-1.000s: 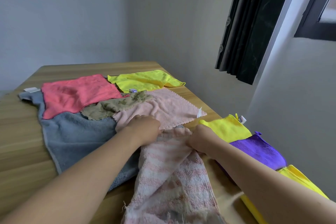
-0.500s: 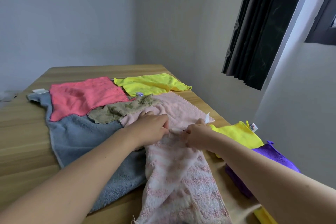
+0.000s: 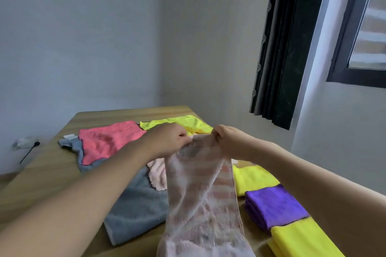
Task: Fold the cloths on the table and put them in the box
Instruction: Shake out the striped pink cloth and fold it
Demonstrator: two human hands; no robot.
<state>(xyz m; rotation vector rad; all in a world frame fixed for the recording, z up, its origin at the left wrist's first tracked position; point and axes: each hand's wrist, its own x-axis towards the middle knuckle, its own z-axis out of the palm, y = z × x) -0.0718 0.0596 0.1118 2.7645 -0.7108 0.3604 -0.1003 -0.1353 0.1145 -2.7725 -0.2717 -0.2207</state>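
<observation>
Head view: both hands hold up the striped towel (image 3: pixel 203 194) by its top edge, above the table (image 3: pixel 41 175). Left hand (image 3: pixel 167 142) and right hand (image 3: pixel 227 142) each have fingers curled tight on the edge. Under it lie a gray towel (image 3: pixel 133 206), red cloth (image 3: pixel 108 142) and pink cloth (image 3: pixel 157 175). Folded yellow cloth (image 3: pixel 253 179) and purple cloth (image 3: pixel 275 204) sit beside.

Both forearms extended forward, bare, converging above the table (image 3: pixel 52 165). Left hand (image 3: pixel 167 140) raised off the table, fingers curled, pinching the top edge of the striped pink towel (image 3: pixel 202 194). Right hand (image 3: pixel 227 141) level with it (knuckles up), gripping the same edge, close beside the left.
</observation>
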